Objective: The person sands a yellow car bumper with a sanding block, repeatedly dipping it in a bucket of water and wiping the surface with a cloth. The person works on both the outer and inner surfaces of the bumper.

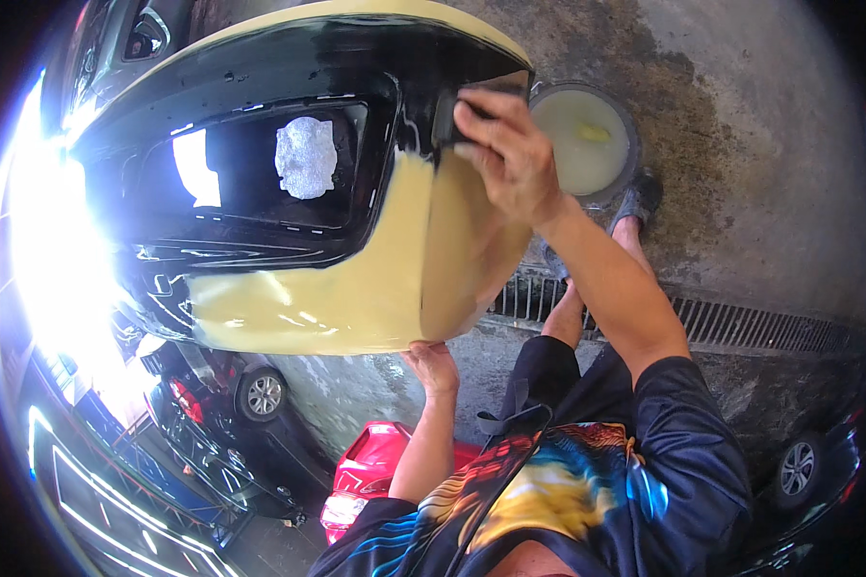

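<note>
A large car bumper [337, 303], glossy black with broad pale yellow patches, fills the upper left of the view. Its surface looks wet. In my right hand [515, 159] is a dark sanding block [445, 117], pressed flat against the bumper near its right end, where black meets yellow. My fingers curl over the block and blur slightly. My left hand [433, 368] grips the lower edge of the bumper; its fingers are partly hidden by that edge. A silvery patch [306, 158] sits in the black recessed panel.
A round bucket [628, 144] of cloudy water, with a yellow-green piece [594, 133] in it, stands on the wet concrete floor at right. A metal drain grate [741, 325] runs past my feet. A red car part [370, 457] and a dark car [250, 413] are at lower left.
</note>
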`<state>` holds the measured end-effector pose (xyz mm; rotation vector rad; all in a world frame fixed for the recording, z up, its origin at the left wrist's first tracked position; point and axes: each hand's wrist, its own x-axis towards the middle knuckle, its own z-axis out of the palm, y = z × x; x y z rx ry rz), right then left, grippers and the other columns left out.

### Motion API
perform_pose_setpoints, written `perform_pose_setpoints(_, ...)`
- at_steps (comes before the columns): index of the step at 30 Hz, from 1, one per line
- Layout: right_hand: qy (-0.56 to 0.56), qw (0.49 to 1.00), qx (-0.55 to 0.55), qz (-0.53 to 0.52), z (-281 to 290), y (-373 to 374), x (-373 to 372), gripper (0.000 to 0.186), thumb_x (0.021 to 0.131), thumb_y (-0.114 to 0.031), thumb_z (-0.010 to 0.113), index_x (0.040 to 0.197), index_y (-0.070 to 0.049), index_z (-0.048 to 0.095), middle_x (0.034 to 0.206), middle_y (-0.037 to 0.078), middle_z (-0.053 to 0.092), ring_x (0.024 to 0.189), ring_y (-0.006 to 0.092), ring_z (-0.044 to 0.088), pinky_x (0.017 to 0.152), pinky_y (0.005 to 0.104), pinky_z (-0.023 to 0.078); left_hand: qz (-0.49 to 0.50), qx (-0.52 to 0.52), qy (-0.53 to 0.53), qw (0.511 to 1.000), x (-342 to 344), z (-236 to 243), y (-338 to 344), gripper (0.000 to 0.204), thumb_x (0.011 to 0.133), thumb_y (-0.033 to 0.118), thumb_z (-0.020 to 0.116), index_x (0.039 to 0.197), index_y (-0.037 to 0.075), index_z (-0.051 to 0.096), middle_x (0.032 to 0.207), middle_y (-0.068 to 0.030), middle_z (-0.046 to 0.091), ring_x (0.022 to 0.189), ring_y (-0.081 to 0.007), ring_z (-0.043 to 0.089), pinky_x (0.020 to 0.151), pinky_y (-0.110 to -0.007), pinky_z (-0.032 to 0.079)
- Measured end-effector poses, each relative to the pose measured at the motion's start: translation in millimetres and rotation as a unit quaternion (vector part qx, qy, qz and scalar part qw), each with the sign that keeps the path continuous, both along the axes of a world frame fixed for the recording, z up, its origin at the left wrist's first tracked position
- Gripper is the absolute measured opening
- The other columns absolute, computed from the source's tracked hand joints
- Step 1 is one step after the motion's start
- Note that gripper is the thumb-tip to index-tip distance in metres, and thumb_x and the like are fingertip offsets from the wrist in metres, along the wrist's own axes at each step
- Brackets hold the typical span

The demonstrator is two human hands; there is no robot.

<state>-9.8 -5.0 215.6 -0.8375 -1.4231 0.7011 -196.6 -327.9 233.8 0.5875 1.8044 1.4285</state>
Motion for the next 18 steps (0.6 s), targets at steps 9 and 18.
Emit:
perform_pose_setpoints(9,-0.023,0.999,-0.002,-0.024,-4.9,10.6,1.1,0.049,0.083,0.0,0.082,0.13,-0.011,0.076,0.136,0.012,0.07,0.122,0.0351,0.065,0.104,0.045,0.052,0.026,-0.004,0.011,1.0,6.8,4.0,4.0,0.097,0.092,0.076,0.068,0.163,0.018,0.033,0.163,-0.0043,0.045,0.146,-0.0256,0.049,0.118,-0.049,0.047)
perform_pose_setpoints(18,-0.019,0.997,0.048,-0.065,-7.2,23.4,-4.5,0.052,0.083,0.001,0.082,0.132,-0.016,0.077,0.136,0.012,0.07,0.123,0.0342,0.065,0.106,0.0443,0.049,0.024,-0.002,-0.003,1.0,1.2,0.5,0.1,0.096,0.09,0.077,0.069,0.158,0.016,0.041,0.155,-0.0039,0.053,0.142,-0.0246,0.053,0.115,-0.048,0.049)
